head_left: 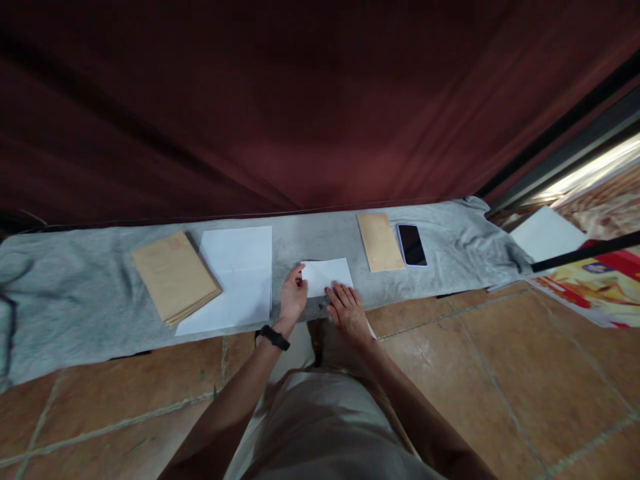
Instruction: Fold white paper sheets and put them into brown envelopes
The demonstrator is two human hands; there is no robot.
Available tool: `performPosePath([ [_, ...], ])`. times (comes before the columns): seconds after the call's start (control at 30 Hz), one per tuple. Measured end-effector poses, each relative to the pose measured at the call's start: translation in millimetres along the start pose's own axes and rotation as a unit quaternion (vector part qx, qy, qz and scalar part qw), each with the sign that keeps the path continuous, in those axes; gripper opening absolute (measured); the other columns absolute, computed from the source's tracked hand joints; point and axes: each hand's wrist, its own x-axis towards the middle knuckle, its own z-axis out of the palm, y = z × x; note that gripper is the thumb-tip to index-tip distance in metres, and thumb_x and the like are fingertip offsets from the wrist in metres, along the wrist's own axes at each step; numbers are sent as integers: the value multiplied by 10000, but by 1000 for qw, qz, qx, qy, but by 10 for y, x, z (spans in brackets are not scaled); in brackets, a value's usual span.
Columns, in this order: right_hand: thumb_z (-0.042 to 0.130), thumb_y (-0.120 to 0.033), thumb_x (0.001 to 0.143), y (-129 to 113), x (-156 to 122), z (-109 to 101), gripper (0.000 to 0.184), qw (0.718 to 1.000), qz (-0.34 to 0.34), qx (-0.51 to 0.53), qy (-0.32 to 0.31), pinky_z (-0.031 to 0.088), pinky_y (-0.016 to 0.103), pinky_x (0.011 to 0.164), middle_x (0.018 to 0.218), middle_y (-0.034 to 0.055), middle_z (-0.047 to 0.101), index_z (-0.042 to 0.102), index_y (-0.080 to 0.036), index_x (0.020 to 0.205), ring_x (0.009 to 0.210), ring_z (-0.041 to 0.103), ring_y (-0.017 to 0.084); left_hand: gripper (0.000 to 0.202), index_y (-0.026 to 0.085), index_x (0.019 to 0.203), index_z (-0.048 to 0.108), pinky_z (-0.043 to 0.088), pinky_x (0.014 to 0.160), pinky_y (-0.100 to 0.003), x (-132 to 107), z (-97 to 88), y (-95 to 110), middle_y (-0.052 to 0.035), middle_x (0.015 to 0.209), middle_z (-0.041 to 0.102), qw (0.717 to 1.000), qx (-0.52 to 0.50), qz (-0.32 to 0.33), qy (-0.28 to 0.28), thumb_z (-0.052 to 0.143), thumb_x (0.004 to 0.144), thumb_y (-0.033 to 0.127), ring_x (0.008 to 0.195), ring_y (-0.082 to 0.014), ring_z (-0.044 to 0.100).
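A folded white sheet of paper point(326, 272) lies on the grey cloth in front of me. My left hand point(293, 293) pinches its left edge between thumb and fingers; a black band circles that wrist. My right hand point(349, 312) rests with fingers stretched out on the sheet's lower right corner. Part of the paper near this hand is covered, and a white edge shows beneath the wrist. Left of my hands are flat white sheets point(240, 277), partly overlapped by a stack of brown envelopes point(175, 277). To the right is a single brown envelope point(381, 243).
A phone point(413, 245) with a dark screen lies beside the single envelope. The long narrow surface is covered by a grey cloth point(460, 233). Behind it hangs a dark red curtain point(310, 113). At far right are a colourful printed box point(600, 287) and a white panel point(547, 233).
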Motion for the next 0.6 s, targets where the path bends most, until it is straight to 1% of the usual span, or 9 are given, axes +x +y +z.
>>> performPosePath([
  [0.07, 399, -321, 1061, -2, 63, -13, 449, 1000, 6, 13, 5, 317, 472, 1216, 1547, 109, 490, 521, -175, 1468, 1448, 423, 248, 477, 178, 1230, 664, 575, 791, -324, 22, -3, -6, -48, 922, 732, 1000, 22, 6, 3, 528, 786, 68, 777, -170, 682],
  [0.17, 375, -338, 1065, -9, 202, -17, 467, 1000, 1, 24, 10, 329, 466, 1210, 1556, 122, 475, 526, -148, 1464, 1453, 417, 260, 451, 168, 1211, 680, 573, 792, -332, 35, -12, -16, -56, 915, 721, 999, 52, 6, 7, 546, 790, 80, 765, -175, 674],
  [0.27, 364, -349, 1068, -16, 360, 11, 474, 1000, -3, 19, 10, 319, 472, 1216, 1577, 108, 447, 513, -168, 1479, 1470, 393, 264, 416, 170, 1182, 696, 573, 820, -351, 29, -26, -21, -61, 932, 719, 997, 78, 20, 9, 562, 795, 94, 777, -179, 669],
  [0.37, 376, -357, 1066, -11, 485, 61, 475, 1000, -3, 10, 9, 315, 471, 1218, 1587, 94, 435, 494, -193, 1496, 1477, 384, 260, 409, 169, 1176, 699, 574, 851, -365, 20, -39, -17, -69, 964, 723, 995, 93, 29, -1, 556, 802, 89, 794, -181, 667],
  [0.47, 400, -360, 1061, 12, 546, 108, 470, 1000, 1, 0, 7, 315, 471, 1214, 1583, 102, 439, 513, -184, 1482, 1473, 390, 268, 404, 168, 1181, 701, 577, 861, -371, 14, -54, -14, -77, 980, 722, 993, 111, 38, -6, 550, 814, 90, 803, -188, 672],
  [0.6, 426, -351, 1054, 55, 547, 143, 462, 1000, 5, -7, 14, 310, 484, 1210, 1564, 107, 467, 514, -199, 1481, 1460, 410, 267, 385, 180, 1185, 700, 592, 844, -362, 6, -65, -21, -76, 1002, 715, 989, 131, 68, -2, 550, 838, 109, 803, -188, 681],
])
